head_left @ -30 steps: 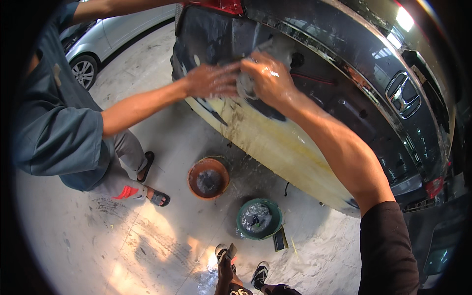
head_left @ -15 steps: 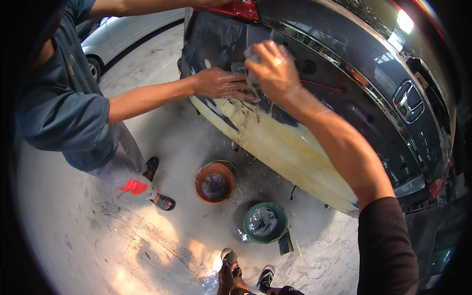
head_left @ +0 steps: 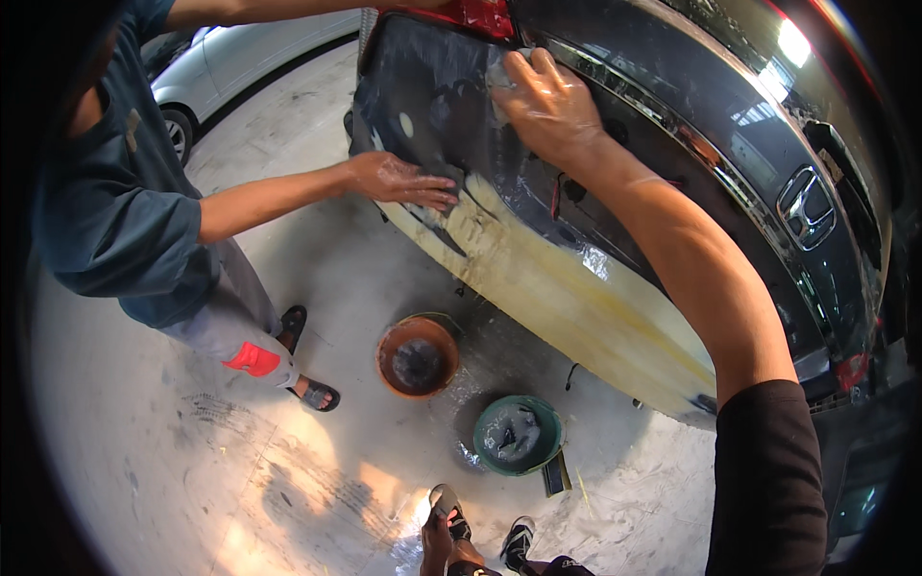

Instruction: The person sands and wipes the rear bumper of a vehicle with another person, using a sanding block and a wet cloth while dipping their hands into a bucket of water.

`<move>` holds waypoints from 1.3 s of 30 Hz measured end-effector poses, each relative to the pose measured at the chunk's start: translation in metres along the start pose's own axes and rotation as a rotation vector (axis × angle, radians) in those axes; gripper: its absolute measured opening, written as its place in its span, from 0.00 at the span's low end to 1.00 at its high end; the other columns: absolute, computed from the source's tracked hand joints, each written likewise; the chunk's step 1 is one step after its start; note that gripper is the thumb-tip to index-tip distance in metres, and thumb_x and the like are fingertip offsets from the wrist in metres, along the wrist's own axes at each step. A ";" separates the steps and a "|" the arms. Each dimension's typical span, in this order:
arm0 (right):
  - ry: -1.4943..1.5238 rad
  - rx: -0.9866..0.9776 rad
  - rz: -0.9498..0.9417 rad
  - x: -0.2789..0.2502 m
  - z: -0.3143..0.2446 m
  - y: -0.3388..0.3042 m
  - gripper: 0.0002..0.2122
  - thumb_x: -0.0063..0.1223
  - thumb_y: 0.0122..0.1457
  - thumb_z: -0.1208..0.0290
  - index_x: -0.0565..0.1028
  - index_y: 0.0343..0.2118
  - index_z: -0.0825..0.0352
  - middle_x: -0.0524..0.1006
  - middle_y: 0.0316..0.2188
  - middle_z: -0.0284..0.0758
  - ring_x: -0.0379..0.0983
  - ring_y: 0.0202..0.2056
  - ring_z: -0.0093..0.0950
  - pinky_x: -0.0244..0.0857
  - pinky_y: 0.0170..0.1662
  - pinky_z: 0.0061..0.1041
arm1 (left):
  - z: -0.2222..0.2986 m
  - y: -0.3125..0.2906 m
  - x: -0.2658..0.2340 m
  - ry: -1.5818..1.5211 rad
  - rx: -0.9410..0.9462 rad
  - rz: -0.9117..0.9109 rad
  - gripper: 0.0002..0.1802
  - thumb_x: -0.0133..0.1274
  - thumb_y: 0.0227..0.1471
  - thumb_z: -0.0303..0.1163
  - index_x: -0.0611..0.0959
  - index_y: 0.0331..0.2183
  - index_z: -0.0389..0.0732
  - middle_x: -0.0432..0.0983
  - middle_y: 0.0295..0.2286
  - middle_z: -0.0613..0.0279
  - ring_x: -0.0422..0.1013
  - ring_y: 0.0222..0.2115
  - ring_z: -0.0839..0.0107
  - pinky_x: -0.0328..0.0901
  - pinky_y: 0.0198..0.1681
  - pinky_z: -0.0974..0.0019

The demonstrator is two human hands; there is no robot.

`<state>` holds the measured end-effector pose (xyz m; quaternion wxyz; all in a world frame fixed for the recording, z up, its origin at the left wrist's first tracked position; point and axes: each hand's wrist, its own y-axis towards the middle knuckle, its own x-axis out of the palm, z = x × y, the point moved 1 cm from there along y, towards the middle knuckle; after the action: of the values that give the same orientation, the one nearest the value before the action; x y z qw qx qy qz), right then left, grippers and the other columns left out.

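While the right hand (head_left: 549, 101) grips a wet grey pad (head_left: 497, 79) on the dark car panel (head_left: 423, 91) near the red tail light (head_left: 477, 17), the left hand (head_left: 435, 540) hangs low, its grip impossible to tell

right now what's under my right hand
A greyish pad or cloth sticks out past your right hand, over the dark car panel; the rest of it and the panel beneath are covered.

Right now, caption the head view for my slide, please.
Right hand holds a grey pad against a dark car's rear, a co-worker's hand to its left, brown bucket and green bucket below.
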<state>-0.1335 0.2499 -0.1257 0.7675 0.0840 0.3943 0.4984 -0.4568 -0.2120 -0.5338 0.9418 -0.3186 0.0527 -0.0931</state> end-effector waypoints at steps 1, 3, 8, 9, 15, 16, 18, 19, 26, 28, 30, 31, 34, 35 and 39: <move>-0.043 0.048 -0.067 -0.004 -0.003 0.007 0.12 0.56 0.44 0.71 0.81 0.34 0.63 0.72 0.39 0.39 0.72 0.39 0.38 0.74 0.34 0.32 | 0.008 -0.001 -0.002 -0.016 0.007 0.005 0.23 0.36 0.60 0.34 0.75 0.52 0.34 0.81 0.38 0.47 0.78 0.38 0.60 0.71 0.42 0.63; -0.092 0.143 -0.119 -0.010 -0.005 -0.001 0.16 0.56 0.44 0.71 0.80 0.39 0.62 0.72 0.38 0.39 0.73 0.36 0.34 0.74 0.29 0.28 | 0.003 -0.001 -0.006 -0.052 0.019 0.012 0.23 0.36 0.61 0.37 0.75 0.51 0.34 0.81 0.38 0.49 0.78 0.39 0.61 0.70 0.42 0.63; -0.207 0.420 -0.095 -0.014 -0.022 -0.029 0.20 0.54 0.48 0.71 0.77 0.47 0.60 0.71 0.41 0.40 0.71 0.40 0.36 0.69 0.36 0.35 | -0.002 -0.011 -0.009 -0.119 0.003 -0.004 0.26 0.36 0.62 0.45 0.75 0.51 0.36 0.79 0.40 0.55 0.77 0.41 0.62 0.69 0.43 0.62; -0.261 0.465 -0.070 -0.008 -0.028 -0.019 0.20 0.53 0.48 0.71 0.77 0.47 0.60 0.71 0.41 0.40 0.70 0.41 0.37 0.68 0.39 0.37 | 0.003 -0.009 -0.012 -0.100 0.020 -0.013 0.26 0.36 0.62 0.45 0.75 0.51 0.36 0.79 0.41 0.55 0.77 0.41 0.62 0.69 0.42 0.61; -0.052 0.325 -0.039 0.040 -0.071 0.056 0.13 0.61 0.38 0.64 0.82 0.30 0.61 0.71 0.39 0.37 0.64 0.44 0.39 0.59 0.42 0.38 | -0.066 -0.005 -0.058 0.180 0.232 0.034 0.23 0.37 0.61 0.39 0.76 0.48 0.34 0.79 0.40 0.53 0.78 0.40 0.59 0.72 0.38 0.60; 0.002 0.290 -0.096 0.044 -0.074 0.047 0.12 0.61 0.39 0.65 0.82 0.29 0.62 0.71 0.38 0.38 0.65 0.43 0.39 0.60 0.42 0.38 | -0.057 -0.006 -0.049 0.083 0.174 0.040 0.22 0.37 0.61 0.39 0.76 0.48 0.34 0.79 0.39 0.52 0.78 0.40 0.58 0.72 0.38 0.60; 0.135 0.277 -0.095 0.035 -0.083 0.044 0.11 0.60 0.40 0.66 0.80 0.30 0.61 0.71 0.38 0.38 0.65 0.41 0.40 0.60 0.41 0.38 | -0.046 -0.005 -0.041 -0.056 0.066 0.064 0.21 0.37 0.61 0.37 0.75 0.48 0.34 0.78 0.38 0.50 0.78 0.40 0.58 0.73 0.37 0.59; 0.212 0.306 -0.053 0.025 -0.089 0.040 0.11 0.60 0.42 0.67 0.80 0.31 0.60 0.71 0.39 0.38 0.65 0.42 0.40 0.61 0.41 0.37 | -0.031 -0.008 -0.036 -0.028 0.071 0.059 0.21 0.37 0.61 0.37 0.75 0.48 0.33 0.78 0.39 0.50 0.78 0.40 0.58 0.73 0.37 0.59; 0.949 0.373 -0.306 -0.106 -0.247 -0.108 0.14 0.53 0.45 0.72 0.74 0.39 0.60 0.68 0.50 0.46 0.67 0.40 0.43 0.64 0.39 0.41 | -0.121 0.015 -0.021 -0.237 0.064 0.027 0.23 0.37 0.60 0.32 0.71 0.54 0.34 0.72 0.49 0.47 0.78 0.37 0.57 0.73 0.39 0.60; 1.041 0.545 -0.558 -0.112 -0.305 -0.220 0.16 0.54 0.45 0.73 0.75 0.40 0.58 0.68 0.50 0.47 0.68 0.42 0.45 0.66 0.42 0.43 | -0.095 0.015 0.031 -0.448 -0.040 0.050 0.26 0.37 0.59 0.31 0.65 0.58 0.35 0.70 0.51 0.47 0.77 0.39 0.57 0.72 0.40 0.60; 1.116 0.777 -0.786 -0.109 -0.371 -0.297 0.16 0.55 0.47 0.74 0.76 0.42 0.56 0.70 0.48 0.46 0.71 0.41 0.46 0.68 0.42 0.44 | -0.178 0.037 0.042 -0.679 -0.528 0.089 0.28 0.54 0.55 0.44 0.72 0.53 0.38 0.73 0.45 0.47 0.70 0.42 0.54 0.64 0.49 0.55; 1.143 0.928 -0.934 -0.103 -0.404 -0.338 0.17 0.56 0.48 0.73 0.77 0.43 0.55 0.72 0.47 0.46 0.72 0.40 0.47 0.69 0.42 0.43 | -0.229 0.043 0.044 -0.273 -0.169 0.203 0.25 0.52 0.57 0.42 0.73 0.51 0.36 0.73 0.45 0.47 0.70 0.42 0.54 0.64 0.49 0.55; 1.052 1.129 -1.160 -0.062 -0.501 -0.477 0.18 0.55 0.50 0.70 0.77 0.46 0.54 0.72 0.45 0.46 0.73 0.43 0.47 0.71 0.44 0.41 | -0.274 0.061 0.080 0.432 0.456 0.337 0.19 0.46 0.60 0.33 0.73 0.50 0.32 0.71 0.46 0.48 0.68 0.43 0.55 0.64 0.49 0.56; 0.962 1.150 -1.222 -0.055 -0.523 -0.525 0.18 0.54 0.50 0.69 0.77 0.47 0.54 0.73 0.44 0.46 0.73 0.45 0.47 0.71 0.44 0.42 | -0.235 0.059 0.099 0.299 0.369 0.266 0.21 0.45 0.60 0.28 0.70 0.53 0.32 0.70 0.47 0.50 0.68 0.44 0.58 0.65 0.49 0.57; 0.764 1.070 -1.358 -0.008 -0.630 -0.596 0.18 0.51 0.51 0.65 0.78 0.46 0.52 0.73 0.48 0.47 0.75 0.45 0.45 0.70 0.45 0.44 | -0.185 0.086 0.101 0.020 0.249 0.072 0.22 0.44 0.59 0.28 0.69 0.54 0.32 0.69 0.47 0.50 0.69 0.44 0.58 0.66 0.48 0.57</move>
<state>-0.1525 -0.2145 -0.8580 0.5720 0.0084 0.7600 -0.3083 -0.3754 -0.2757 -0.7367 0.9763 -0.1960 0.0612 -0.0682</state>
